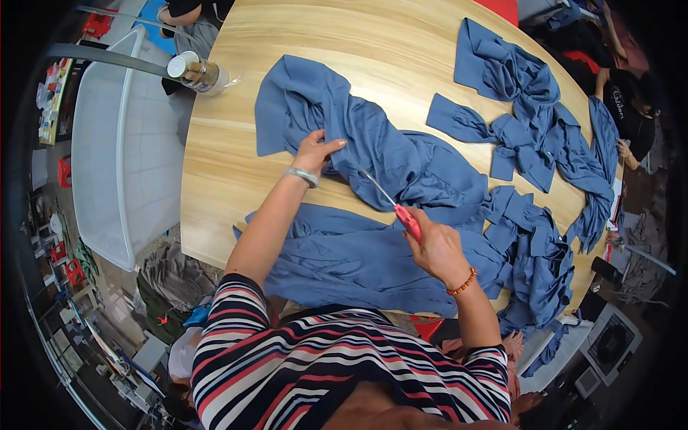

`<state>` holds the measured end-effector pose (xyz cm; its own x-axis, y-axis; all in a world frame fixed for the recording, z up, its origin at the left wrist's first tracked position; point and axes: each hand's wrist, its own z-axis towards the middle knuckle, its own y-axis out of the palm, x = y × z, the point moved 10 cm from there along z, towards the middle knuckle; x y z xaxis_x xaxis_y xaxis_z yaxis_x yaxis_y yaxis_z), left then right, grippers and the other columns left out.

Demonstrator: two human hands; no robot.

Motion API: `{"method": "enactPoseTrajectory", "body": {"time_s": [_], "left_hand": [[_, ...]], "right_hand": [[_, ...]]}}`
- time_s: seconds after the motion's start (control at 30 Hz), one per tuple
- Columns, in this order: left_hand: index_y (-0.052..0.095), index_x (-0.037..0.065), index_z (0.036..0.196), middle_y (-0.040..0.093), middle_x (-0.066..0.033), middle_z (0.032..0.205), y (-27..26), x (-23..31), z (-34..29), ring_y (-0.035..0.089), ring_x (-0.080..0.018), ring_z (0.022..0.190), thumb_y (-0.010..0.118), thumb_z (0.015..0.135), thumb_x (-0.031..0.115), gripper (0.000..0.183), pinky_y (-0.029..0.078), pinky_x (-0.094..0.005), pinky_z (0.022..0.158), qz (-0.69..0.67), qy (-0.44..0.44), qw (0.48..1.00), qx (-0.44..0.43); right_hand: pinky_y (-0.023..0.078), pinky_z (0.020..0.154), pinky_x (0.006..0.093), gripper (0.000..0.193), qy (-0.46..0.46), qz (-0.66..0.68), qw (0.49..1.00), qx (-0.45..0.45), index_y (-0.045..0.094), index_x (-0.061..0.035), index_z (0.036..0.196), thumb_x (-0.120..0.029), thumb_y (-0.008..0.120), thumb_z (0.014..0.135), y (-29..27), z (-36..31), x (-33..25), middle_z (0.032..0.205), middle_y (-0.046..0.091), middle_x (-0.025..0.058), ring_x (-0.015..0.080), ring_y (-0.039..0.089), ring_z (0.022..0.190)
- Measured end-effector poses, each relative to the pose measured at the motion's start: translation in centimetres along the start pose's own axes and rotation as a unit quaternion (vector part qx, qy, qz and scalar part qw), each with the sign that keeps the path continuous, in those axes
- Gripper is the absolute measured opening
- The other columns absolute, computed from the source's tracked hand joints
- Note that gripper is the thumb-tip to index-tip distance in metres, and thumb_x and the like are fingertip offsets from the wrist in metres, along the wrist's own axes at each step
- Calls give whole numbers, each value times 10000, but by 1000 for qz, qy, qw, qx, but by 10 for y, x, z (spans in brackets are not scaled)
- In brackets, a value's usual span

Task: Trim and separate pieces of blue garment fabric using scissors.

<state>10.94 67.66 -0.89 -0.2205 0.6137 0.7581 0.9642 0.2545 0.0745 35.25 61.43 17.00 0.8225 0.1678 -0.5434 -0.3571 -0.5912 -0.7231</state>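
A blue garment (387, 147) lies bunched across the wooden table in front of me. At its left part, my left hand (315, 153) grips the cloth; the thumb lies on top and the other fingers are partly hidden. My right hand (437, 247) is closed round the red handle of a slim tool (408, 221). The tool's thin metal shaft points up and left, over the garment's middle; I cannot make out its exact kind. Nearer to me, another blue garment (337, 265) is spread along the table edge, beneath my right forearm.
More blue garments (530, 129) lie in heaps along the right side of the wooden table (358, 29). A clear jar (204, 75) stands at its upper left edge, beside a large white plastic bin (129, 158). Another person in black (627, 107) is at the far right.
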Motion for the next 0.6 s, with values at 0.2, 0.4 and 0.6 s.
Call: {"method": "enactPoseTrajectory", "body": {"time_s": [0.2,0.4,0.6], "left_hand": [[566,-87,1072,646,-146,1010,-22,-26,3,629,-208,877,776,727,58,429,507,-300,742,-140,-28,979,142],[653,-30,883,667,-62,876,-18,-38,23,615,-143,793,748,765,76,185,487,-275,698,-151,57,985,66],[610,-71,996,656,-74,908,-17,-40,18,598,-140,792,743,779,77,294,478,-277,717,-122,7,989,83]], "right_hand": [[480,593,474,359,-23,-28,999,3,539,-75,1149,-202,638,828,-4,20,-18,692,623,204,399,615,656],[486,596,479,291,-96,-79,992,5,545,-21,1025,-232,616,837,4,96,-57,679,615,215,408,616,661],[485,616,478,310,-115,-113,986,-49,539,-17,1022,-247,627,834,6,68,-45,692,620,211,407,614,666]]}}
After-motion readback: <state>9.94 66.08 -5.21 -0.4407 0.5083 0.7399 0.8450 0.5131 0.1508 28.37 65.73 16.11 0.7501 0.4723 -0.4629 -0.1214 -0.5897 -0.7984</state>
